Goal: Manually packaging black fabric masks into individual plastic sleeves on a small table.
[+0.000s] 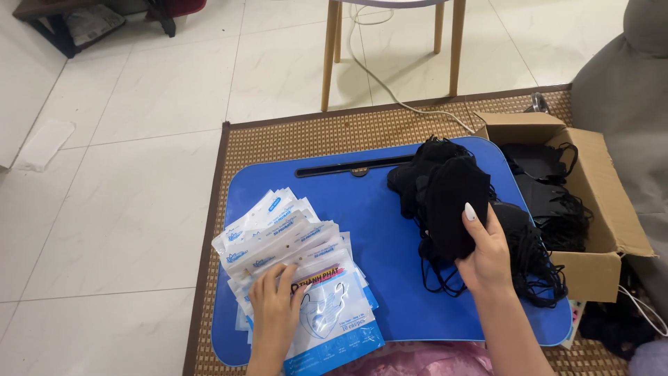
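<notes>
Her left hand [275,306] lies flat, palm down, fingers spread, near the worktop's front left corner. Her right hand [485,254] is raised toward the right edge, fingers curled in a closed grip, thumb up.

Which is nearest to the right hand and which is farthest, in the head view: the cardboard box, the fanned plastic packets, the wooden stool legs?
From the right hand, which holds a black mask:
1. Cardboard box, just to its right.
2. Fanned plastic packets, to its left, under the left hand.
3. Wooden stool legs, far up, on the tiled floor.
</notes>
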